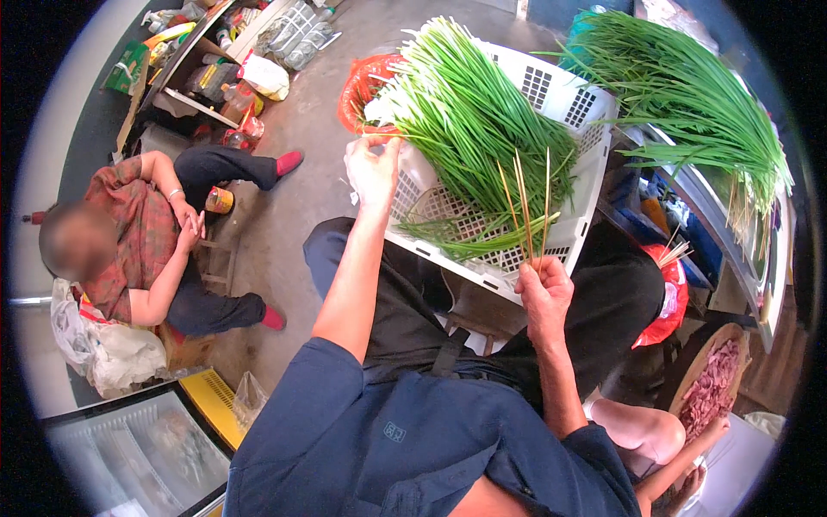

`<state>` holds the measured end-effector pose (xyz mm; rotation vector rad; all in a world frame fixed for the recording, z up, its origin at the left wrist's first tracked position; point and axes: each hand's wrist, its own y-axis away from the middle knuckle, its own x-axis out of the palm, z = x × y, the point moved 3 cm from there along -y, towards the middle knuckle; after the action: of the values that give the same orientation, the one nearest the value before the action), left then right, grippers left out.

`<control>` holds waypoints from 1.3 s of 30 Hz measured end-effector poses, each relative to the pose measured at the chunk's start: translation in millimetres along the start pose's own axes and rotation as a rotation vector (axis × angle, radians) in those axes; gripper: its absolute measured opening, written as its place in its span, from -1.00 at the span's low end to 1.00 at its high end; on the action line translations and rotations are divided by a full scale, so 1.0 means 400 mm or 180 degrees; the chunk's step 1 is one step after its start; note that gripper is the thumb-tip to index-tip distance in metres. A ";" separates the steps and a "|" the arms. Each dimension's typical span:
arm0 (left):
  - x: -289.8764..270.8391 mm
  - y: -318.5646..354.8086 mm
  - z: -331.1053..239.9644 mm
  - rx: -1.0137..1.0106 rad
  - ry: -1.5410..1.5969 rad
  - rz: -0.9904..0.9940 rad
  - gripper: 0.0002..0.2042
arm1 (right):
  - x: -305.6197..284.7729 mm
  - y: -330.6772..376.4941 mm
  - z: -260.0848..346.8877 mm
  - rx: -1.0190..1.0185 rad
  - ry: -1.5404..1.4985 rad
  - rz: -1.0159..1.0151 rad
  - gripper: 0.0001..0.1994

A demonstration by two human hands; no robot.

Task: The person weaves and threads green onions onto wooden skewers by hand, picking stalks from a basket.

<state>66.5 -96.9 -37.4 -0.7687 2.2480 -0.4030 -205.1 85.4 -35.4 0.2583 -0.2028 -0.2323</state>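
A large heap of garlic chives [482, 112] lies in a white plastic basket [573, 95] across my lap, pale root ends toward the upper left. My left hand [374, 172] is at those pale ends by the basket's left side, thumb and fingers pressed together. Whatever is between its fingertips is too small to make out. At the basket's near rim, my right hand [546, 302] grips several thin bamboo skewers [523, 202], which point up in front of the greens. A few loose chives [482, 246] lie along the basket's near side.
A red plastic bag [366, 86] sits beyond my left hand. More chives [689, 103] lie on a stand at right, above a red bag with sticks [668, 293]. Another person's hand reaches a round tray of meat pieces [715, 383]. Someone sits at left [129, 224], near a glass-topped freezer [138, 448].
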 end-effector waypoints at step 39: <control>0.014 0.174 -0.228 -0.1741 0.4670 0.1927 -0.98 | 0.028 0.012 0.007 -0.0124 0.0164 0.0428 -0.90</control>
<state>-30.4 -41.1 -11.0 0.2058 3.8679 0.0382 -193.9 86.7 -29.6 0.2107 -0.1638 -0.0960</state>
